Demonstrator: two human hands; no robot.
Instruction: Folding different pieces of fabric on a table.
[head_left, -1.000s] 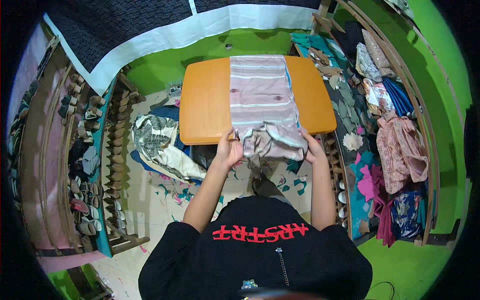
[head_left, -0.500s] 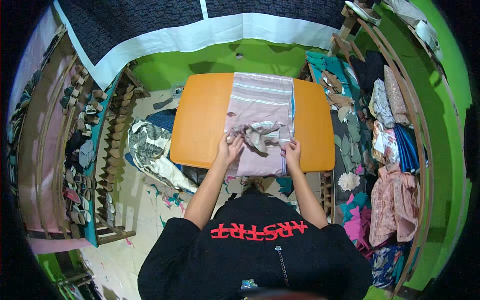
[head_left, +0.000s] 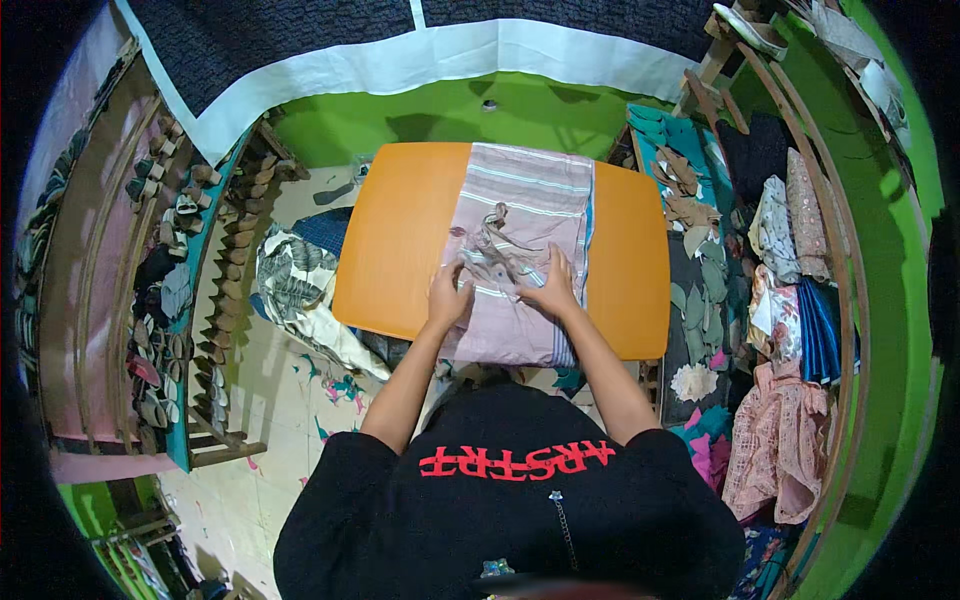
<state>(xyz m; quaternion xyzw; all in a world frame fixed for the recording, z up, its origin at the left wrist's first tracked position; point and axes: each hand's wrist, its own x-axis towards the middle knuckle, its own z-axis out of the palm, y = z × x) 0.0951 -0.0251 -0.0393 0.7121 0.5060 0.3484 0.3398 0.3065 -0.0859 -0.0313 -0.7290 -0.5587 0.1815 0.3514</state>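
A pale pink-grey striped cloth [head_left: 520, 180] lies lengthwise over the orange table [head_left: 400, 220], its near end hanging at the front edge. On top of it sits a crumpled striped cloth piece [head_left: 497, 240]; whether it is joined to the cloth beneath I cannot tell. My left hand [head_left: 450, 293] rests at the left of this bunch, thumb apart from the fingers. To its right is my right hand [head_left: 556, 285], index finger stretched forward and thumb pointing inward. Both hands touch or nearly touch the fabric, and neither is closed on it.
Wooden racks with shoes [head_left: 172, 290] stand at the left. Patterned fabric [head_left: 300, 280] is heaped on the floor beside the table, near scattered scraps [head_left: 345, 388]. Grey-green cut pieces [head_left: 708, 285] and folded clothes [head_left: 780, 440] fill the right side.
The crumpled piece has shifted away from me and stands taller. My right hand has let go of the fabric at the right edge and moved inward; both hands are now spread.
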